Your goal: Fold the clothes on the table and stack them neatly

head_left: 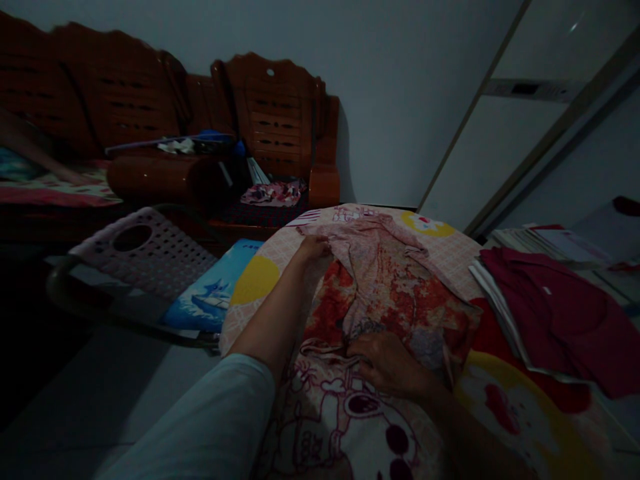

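Observation:
A patterned shirt (395, 280) in pale pink and rust red lies spread and wrinkled on a round surface covered by a cartoon-print cloth (320, 420). At its far left edge my left hand (316, 248) is closed, with the shirt's fabric between its fingers. My right hand (384, 360) is nearer to me, at the shirt's lower hem, its fingers curled on the gathered cloth. Part of the hem is hidden under that hand. To the right lies a folded dark-red garment (560, 307) on top of white cloth.
Wooden sofas (270, 113) line the wall, with a crumpled garment (274, 193) on one seat. A woven chair (145, 253) holding a blue printed cushion (215, 287) stands left. Papers (565, 243) lie at right. Another person's arm (45, 160) reaches in at far left.

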`<action>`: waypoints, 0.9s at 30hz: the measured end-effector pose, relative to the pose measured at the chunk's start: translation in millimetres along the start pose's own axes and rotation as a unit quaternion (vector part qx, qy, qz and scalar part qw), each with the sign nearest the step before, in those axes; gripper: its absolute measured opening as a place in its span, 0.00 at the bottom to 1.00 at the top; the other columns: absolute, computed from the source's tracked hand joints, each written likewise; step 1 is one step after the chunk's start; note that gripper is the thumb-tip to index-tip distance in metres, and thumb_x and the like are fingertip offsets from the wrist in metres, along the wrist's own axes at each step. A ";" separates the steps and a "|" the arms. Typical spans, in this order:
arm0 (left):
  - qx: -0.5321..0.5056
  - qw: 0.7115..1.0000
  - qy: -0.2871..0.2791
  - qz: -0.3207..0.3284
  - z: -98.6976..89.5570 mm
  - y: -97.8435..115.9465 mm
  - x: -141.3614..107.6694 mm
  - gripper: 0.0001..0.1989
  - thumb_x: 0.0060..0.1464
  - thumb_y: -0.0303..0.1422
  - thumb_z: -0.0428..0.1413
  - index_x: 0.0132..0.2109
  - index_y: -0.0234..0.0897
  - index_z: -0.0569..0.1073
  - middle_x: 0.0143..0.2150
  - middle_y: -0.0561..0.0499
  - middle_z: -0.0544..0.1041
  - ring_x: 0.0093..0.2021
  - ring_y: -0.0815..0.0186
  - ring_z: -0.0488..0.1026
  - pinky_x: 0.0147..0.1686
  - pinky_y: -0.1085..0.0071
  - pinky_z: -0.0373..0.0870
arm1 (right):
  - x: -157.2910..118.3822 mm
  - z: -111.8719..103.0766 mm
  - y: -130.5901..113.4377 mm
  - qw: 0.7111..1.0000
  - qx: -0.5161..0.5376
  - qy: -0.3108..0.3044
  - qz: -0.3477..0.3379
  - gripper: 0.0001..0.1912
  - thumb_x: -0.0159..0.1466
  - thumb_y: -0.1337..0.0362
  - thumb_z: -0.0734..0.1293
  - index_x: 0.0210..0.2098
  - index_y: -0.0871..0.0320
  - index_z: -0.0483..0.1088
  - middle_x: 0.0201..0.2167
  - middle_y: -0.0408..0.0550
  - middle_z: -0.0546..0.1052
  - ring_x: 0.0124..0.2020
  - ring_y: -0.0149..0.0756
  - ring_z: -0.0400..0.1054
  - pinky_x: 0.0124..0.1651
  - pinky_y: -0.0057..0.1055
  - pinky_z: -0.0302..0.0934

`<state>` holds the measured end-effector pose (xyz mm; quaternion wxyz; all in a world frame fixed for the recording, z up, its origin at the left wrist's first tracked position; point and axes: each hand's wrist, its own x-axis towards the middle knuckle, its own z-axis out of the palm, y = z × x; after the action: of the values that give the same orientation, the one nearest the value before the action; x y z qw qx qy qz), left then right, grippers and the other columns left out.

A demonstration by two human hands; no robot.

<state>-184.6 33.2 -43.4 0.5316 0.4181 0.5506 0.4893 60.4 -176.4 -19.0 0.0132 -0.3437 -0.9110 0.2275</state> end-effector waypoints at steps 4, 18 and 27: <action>-0.065 0.996 -0.059 0.030 6.5 -2.4 2.5 0.11 0.45 0.19 0.58 0.39 0.30 0.76 0.30 0.52 0.77 0.29 0.73 0.73 0.35 0.75 0.73 | 0.4 1.3 1.0 1.000 0.005 0.001 -0.001 0.18 0.57 0.71 0.63 0.45 0.57 0.75 0.43 0.49 0.79 0.43 0.39 0.72 0.44 0.31 0.58; -0.244 0.968 0.035 0.041 -42.0 1.9 10.7 0.06 0.57 0.22 0.52 0.38 0.32 0.73 0.31 0.49 0.76 0.32 0.73 0.75 0.41 0.76 0.75 | 0.7 -0.6 4.7 1.000 -0.012 0.001 -0.014 0.14 0.60 0.70 0.65 0.43 0.55 0.78 0.38 0.48 0.79 0.38 0.36 0.71 0.39 0.29 0.56; -0.143 0.986 0.049 0.076 -29.0 -3.6 18.0 0.14 0.46 0.20 0.56 0.42 0.32 0.75 0.35 0.50 0.78 0.33 0.75 0.74 0.39 0.78 0.71 | 3.4 -0.6 1.6 0.991 0.057 0.120 0.025 0.12 0.69 0.61 0.63 0.37 0.58 0.77 0.34 0.49 0.80 0.35 0.35 0.72 0.40 0.29 0.59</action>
<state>-214.8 47.5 -51.4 0.5192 0.3543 0.4672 0.6218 58.9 -172.9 -19.6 0.1365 -0.3897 -0.8797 0.2360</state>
